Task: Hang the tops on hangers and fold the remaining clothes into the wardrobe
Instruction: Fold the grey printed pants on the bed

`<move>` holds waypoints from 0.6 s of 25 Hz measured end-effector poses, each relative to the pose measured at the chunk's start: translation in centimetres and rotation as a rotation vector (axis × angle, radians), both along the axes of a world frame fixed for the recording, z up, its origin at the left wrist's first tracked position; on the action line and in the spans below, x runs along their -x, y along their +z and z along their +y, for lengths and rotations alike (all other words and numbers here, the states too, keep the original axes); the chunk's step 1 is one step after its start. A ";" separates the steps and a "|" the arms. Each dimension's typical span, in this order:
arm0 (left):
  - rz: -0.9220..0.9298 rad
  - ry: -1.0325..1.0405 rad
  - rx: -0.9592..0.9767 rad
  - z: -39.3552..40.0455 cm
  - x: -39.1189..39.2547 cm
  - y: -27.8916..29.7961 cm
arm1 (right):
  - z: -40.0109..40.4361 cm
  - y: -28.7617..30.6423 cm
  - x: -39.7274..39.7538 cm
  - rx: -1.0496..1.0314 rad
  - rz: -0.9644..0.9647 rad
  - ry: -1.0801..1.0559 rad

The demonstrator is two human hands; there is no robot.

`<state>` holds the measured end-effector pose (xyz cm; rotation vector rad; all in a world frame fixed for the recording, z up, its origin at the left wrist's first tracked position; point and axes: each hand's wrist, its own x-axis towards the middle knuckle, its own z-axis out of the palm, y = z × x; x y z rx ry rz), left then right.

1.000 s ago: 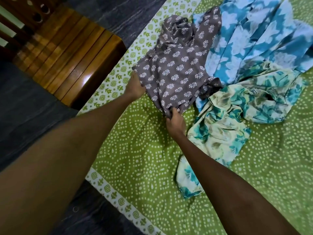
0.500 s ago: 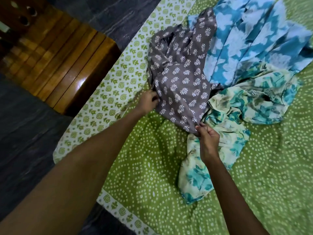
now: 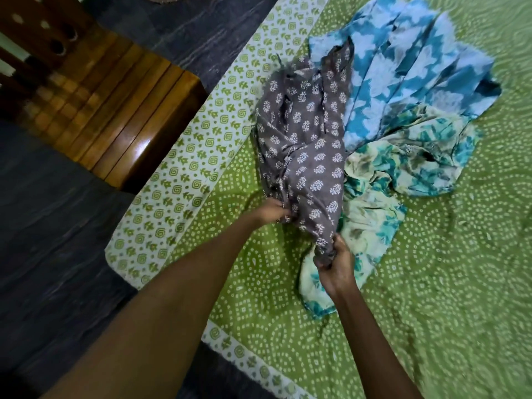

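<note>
A grey-brown garment (image 3: 308, 145) with a white leaf print lies bunched on the green bedsheet (image 3: 449, 283). My left hand (image 3: 272, 211) grips its near left edge. My right hand (image 3: 335, 262) pinches its lower corner, gathered into a point. Beside it to the right lies a blue garment (image 3: 403, 73) with pale flowers, spread flat. A cream and teal floral garment (image 3: 374, 203) is crumpled below the blue one and reaches under my right hand.
The sheet's white border with green motifs (image 3: 184, 180) runs along the bed's left edge. A dark wooden chair (image 3: 109, 105) stands on the dark floor (image 3: 49, 240) to the left, close to the bed.
Both hands have drawn the grey-brown garment toward me and bunched it narrower. My right hand moved down over the cream and teal garment; my left hand shifted right along the hem.
</note>
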<state>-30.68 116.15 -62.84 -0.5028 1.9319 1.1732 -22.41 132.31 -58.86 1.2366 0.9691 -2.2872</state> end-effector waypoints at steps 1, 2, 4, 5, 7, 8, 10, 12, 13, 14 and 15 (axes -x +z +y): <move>0.028 0.154 -0.068 0.7 -1.8 -0.4 | 0.7 0.3 -0.5 -0.016 -0.008 -0.010; 0.096 0.323 -0.115 1.3 -3.6 -0.4 | 1.6 0.7 -0.8 -0.046 -0.003 0.035; 0.284 0.528 -0.083 1.1 -5.4 0.7 | 3.4 2.4 -0.4 -0.063 0.036 0.261; 0.374 0.564 -0.059 0.7 -5.9 1.9 | 4.2 3.8 0.2 -0.065 0.057 0.411; 0.481 0.608 -0.072 -0.5 -6.1 5.7 | 5.3 6.4 1.4 -0.115 0.102 0.616; 0.511 0.627 -0.084 -1.2 -6.0 7.9 | 5.4 7.6 2.0 -0.161 0.145 0.624; 0.513 0.739 -0.149 -2.4 -5.7 11.8 | 5.0 10.4 2.7 -0.267 0.263 0.532; 0.386 0.873 -0.235 -2.9 -5.8 15.6 | 4.3 13.3 2.6 -0.331 0.363 0.454; 0.278 0.881 -0.299 -3.0 -6.1 17.6 | 3.8 14.8 2.3 -0.330 0.389 0.426; 0.167 0.826 -0.363 -3.2 -6.9 19.3 | 3.3 16.5 1.9 -0.318 0.397 0.395; 0.062 0.734 -0.439 -3.5 -7.9 21.3 | 2.7 18.1 1.4 -0.285 0.396 0.348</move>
